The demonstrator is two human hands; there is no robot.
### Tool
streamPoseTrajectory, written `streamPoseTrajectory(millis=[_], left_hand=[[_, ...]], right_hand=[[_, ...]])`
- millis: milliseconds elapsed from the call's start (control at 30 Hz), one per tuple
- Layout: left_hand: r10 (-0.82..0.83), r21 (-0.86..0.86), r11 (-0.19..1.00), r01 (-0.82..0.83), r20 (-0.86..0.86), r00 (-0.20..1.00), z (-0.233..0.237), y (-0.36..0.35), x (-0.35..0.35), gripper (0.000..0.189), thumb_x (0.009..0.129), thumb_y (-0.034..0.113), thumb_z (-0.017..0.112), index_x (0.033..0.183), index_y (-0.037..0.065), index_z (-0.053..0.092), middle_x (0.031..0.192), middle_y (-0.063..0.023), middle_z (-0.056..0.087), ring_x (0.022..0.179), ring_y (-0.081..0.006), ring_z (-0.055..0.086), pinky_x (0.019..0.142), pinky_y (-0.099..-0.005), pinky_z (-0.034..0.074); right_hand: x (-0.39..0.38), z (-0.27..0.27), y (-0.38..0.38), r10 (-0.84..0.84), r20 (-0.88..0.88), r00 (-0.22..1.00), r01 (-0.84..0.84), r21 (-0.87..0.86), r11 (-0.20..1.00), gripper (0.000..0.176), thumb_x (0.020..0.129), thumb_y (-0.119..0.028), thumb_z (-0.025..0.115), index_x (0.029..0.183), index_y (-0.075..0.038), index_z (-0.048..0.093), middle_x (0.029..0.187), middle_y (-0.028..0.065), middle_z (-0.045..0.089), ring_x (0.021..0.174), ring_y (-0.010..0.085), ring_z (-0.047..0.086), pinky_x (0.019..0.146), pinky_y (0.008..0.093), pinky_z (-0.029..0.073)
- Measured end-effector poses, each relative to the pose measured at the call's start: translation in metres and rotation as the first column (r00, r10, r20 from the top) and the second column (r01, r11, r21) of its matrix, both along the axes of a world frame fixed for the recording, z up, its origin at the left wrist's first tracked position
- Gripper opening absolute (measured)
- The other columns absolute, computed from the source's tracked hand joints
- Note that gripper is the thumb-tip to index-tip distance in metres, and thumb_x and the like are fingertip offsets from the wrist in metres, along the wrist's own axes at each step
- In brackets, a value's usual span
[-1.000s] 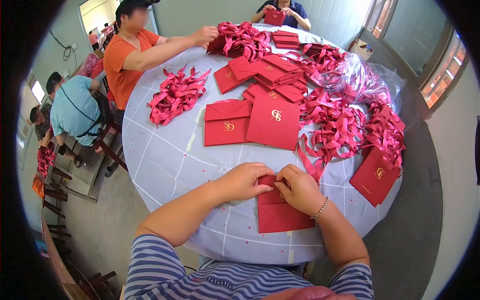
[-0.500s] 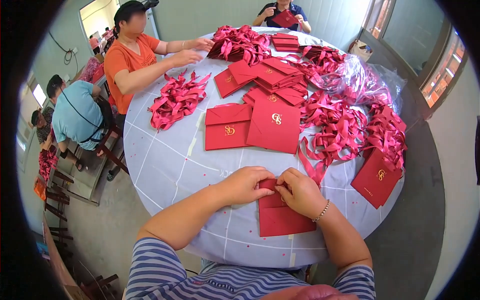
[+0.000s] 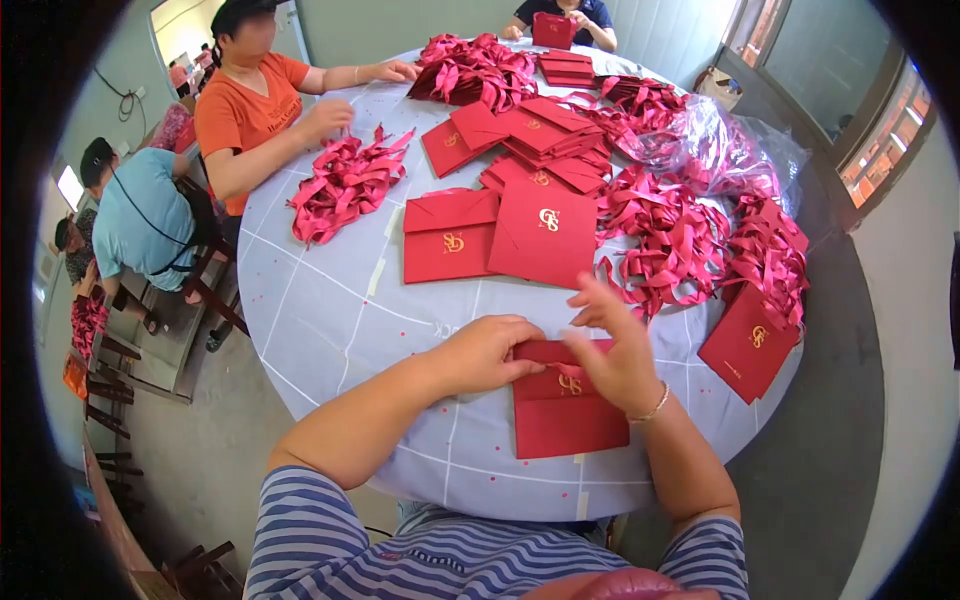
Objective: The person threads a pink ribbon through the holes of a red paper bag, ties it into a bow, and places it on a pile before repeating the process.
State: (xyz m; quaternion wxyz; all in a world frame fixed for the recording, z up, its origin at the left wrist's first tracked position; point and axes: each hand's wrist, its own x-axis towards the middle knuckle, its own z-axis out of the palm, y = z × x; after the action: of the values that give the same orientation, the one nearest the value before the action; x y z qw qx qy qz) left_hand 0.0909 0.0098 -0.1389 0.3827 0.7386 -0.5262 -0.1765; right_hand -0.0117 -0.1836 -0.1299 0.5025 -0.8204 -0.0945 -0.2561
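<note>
A red paper bag (image 3: 570, 432) with a gold monogram lies flat at the table's near edge, in front of me. At its upper left edge, my left hand (image 3: 488, 352) is closed, thumb and fingers pinching the bag. A short piece of red ribbon (image 3: 562, 376) shows across its upper part, between my hands. Over the bag's upper right side, my right hand (image 3: 618, 355) is raised with thumb and fingers apart, and no object shows in it. Beyond my hands lie a red bag (image 3: 545, 240) and a folded-over red bag (image 3: 450, 240), both with gold monograms.
Red ribbon piles lie at the right (image 3: 665, 240) and left (image 3: 350, 185). Clear plastic (image 3: 710, 150) covers some ribbons. More bags (image 3: 550, 140) are stacked mid-table; another (image 3: 750, 345) lies near the right edge. A person in orange (image 3: 255, 125) and a person in dark clothing (image 3: 590, 15) sit across.
My right hand has let go of the bag's top and lifted, fingers spreading. My left hand stays at the edge. The person in orange has drawn one hand back toward the left ribbon pile.
</note>
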Motion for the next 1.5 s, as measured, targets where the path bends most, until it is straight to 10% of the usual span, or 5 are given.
streamPoseTrajectory(millis=[133,267,667,1200,1500], left_hand=[[-0.004,-0.109,0.994,0.008,0.040,0.999,-0.010,0.000,-0.003,0.033,0.080,0.014,0.077,0.109,0.002,0.064,0.089,-0.0117,0.061,0.069,-0.0225,0.060,0.064,-0.0328,0.050],[0.037,0.001,0.999,-0.036,-0.064,0.997,0.007,0.001,-0.007,0.031,0.082,0.016,0.075,0.108,0.003,0.065,0.092,-0.0115,0.060,0.074,-0.0252,0.061,0.067,-0.0347,0.050],[0.061,0.024,0.998,-0.062,0.064,0.996,-0.001,0.003,-0.008,0.036,0.083,0.017,0.075,0.114,0.003,0.064,0.096,-0.0081,0.056,0.073,-0.0182,0.059,0.067,-0.0304,0.050],[0.046,0.046,0.998,-0.049,0.076,0.996,0.002,0.005,-0.007,0.038,0.085,0.024,0.073,0.116,0.004,0.064,0.098,-0.0079,0.057,0.075,-0.0197,0.060,0.069,-0.0320,0.051],[0.027,0.011,1.000,-0.029,0.119,0.992,-0.004,0.002,-0.002,0.034,0.083,0.027,0.072,0.106,0.004,0.065,0.098,-0.0148,0.059,0.089,-0.0339,0.061,0.079,-0.0407,0.051]], right_hand=[[-0.006,0.062,-0.021,0.301,0.018,0.954,-0.224,0.708,0.669,0.051,0.101,-0.008,0.045,0.150,-0.004,0.033,0.068,0.0001,0.049,0.053,0.0053,0.039,0.050,0.0191,0.035],[0.004,0.084,-0.039,0.501,0.163,0.850,-0.359,0.875,0.324,0.050,0.108,-0.032,0.028,0.156,-0.016,0.020,0.056,-0.0017,0.038,0.044,0.0059,0.030,0.043,0.0216,0.030],[0.028,0.115,-0.030,0.414,0.140,0.899,-0.299,0.888,0.349,0.042,0.106,-0.027,0.036,0.140,-0.007,0.049,0.051,-0.0025,0.038,0.043,0.0062,0.029,0.042,0.0232,0.025],[0.046,0.119,-0.027,0.315,0.243,0.917,-0.325,0.915,0.240,0.033,0.104,-0.017,0.042,0.131,-0.004,0.055,0.050,-0.0049,0.036,0.042,0.0042,0.029,0.041,0.0210,0.024],[0.077,0.104,-0.055,0.452,0.261,0.853,-0.361,0.921,0.148,0.045,0.104,-0.033,0.043,0.136,-0.002,0.050,0.052,-0.0046,0.034,0.041,0.0056,0.028,0.040,0.0213,0.025]])
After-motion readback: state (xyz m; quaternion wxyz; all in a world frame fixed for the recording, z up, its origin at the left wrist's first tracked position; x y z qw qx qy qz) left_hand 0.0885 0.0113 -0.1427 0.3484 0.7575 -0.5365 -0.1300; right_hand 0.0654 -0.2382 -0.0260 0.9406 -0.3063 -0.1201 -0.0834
